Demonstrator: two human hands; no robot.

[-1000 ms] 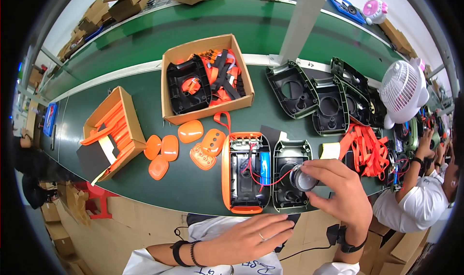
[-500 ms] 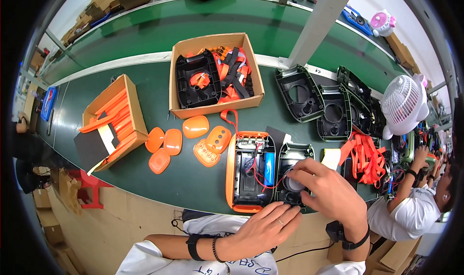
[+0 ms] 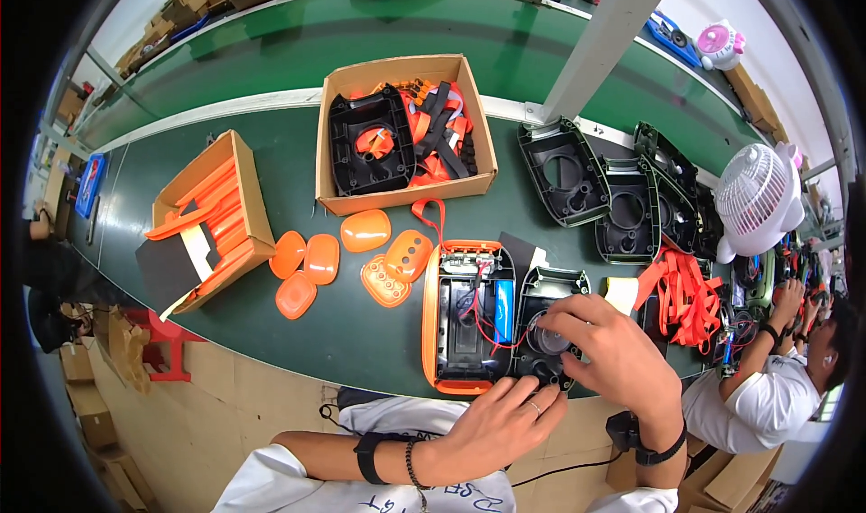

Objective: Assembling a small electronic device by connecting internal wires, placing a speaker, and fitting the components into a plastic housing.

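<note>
My right hand [image 3: 609,351] arches, its grip seemingly pinching the round grey part [image 3: 547,340] in the black plastic shell [image 3: 548,289]; my left hand [image 3: 501,423], at its seven o'clock, rests open-fingered on the shell's near edge.

White short sleeves cover both upper arms, and a white shirt front with dark printed lettering shows at the bottom edge between them. On the left forearm, just behind the left hand [image 3: 494,423], sits a broad black wristband, and right next to it a thin dark beaded bracelet. A slim ring circles one finger of that hand. Over on the other side, the right hand [image 3: 613,355] has a black strap round its wrist carrying a chunky black box-shaped device. A thin black cable trails from there across the shirt.
</note>
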